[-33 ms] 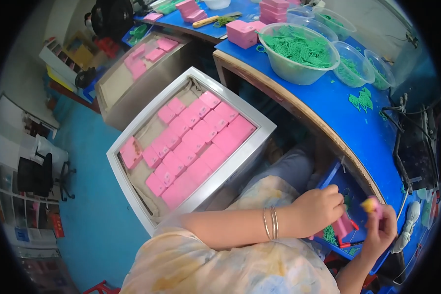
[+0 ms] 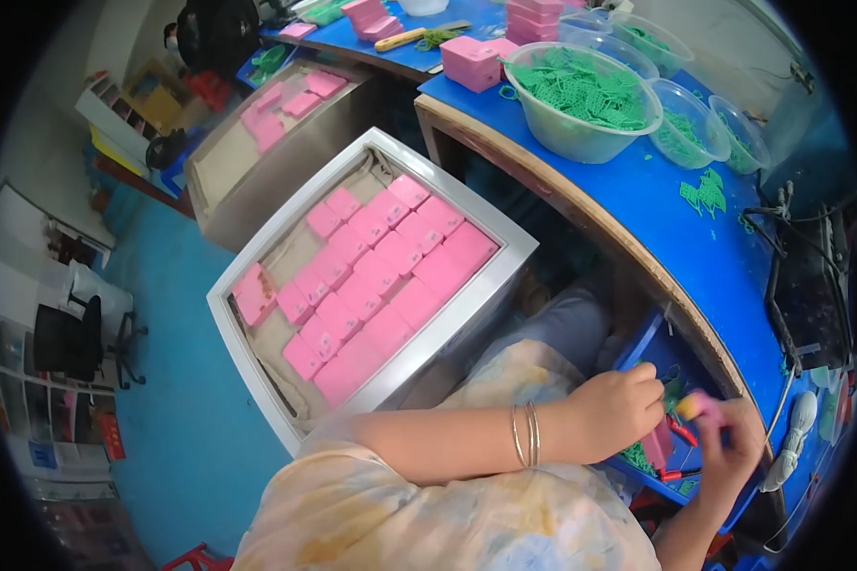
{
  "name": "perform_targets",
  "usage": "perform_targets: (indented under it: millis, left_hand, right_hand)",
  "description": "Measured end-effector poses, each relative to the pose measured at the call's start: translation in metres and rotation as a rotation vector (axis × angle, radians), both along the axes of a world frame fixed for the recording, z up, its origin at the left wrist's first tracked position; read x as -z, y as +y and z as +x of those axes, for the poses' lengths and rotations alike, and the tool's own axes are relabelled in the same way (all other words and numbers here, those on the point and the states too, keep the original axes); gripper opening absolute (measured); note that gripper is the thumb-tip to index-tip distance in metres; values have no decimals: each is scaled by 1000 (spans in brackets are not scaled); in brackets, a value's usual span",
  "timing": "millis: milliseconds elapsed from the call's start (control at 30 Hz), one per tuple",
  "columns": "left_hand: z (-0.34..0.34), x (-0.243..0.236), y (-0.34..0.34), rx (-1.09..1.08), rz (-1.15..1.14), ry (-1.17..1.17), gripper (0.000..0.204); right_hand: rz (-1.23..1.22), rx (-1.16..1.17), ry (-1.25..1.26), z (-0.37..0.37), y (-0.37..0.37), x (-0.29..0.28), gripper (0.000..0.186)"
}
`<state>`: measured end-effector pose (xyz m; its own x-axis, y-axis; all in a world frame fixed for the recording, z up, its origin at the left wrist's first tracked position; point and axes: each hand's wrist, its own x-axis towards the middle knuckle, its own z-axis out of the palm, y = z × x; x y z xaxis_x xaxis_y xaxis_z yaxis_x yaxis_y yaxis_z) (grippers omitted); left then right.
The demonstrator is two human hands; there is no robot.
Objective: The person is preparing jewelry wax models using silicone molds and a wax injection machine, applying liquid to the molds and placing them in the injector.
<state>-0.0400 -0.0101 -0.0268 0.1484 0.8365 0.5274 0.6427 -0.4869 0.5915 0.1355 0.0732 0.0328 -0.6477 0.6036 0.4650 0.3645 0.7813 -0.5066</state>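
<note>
My left hand, with two thin bangles at the wrist, is curled with its fingers closed at the top of a pink block, mostly hidden by the hand. My right hand is just to the right, pinching a small pink and yellow piece, too blurred to name. Both hands are over a blue drawer-like tray below the table edge. Green mesh scraps and a red-handled tool lie in it, partly hidden by the hands.
To my left, a white-framed bin holds rows of pink blocks. On the blue table stand a bowl of green lattice pieces and smaller clear tubs. White cord lies at the right.
My right hand has moved a little left with the pink and yellow piece, closer to my left hand. The pink block under my left hand has shifted and tilted slightly.
</note>
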Motion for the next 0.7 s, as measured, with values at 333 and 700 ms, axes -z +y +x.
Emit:
perform_targets:
  millis: [333,700]
  left_hand:
    - [5,16,-14,61,-155,-206,58]
    - [23,24,-23,134,-208,-190,60]
  right_hand:
    - [-74,-123,-227,-10,-8,1,25]
    - [-84,-84,-290,-5,-18,4,19]
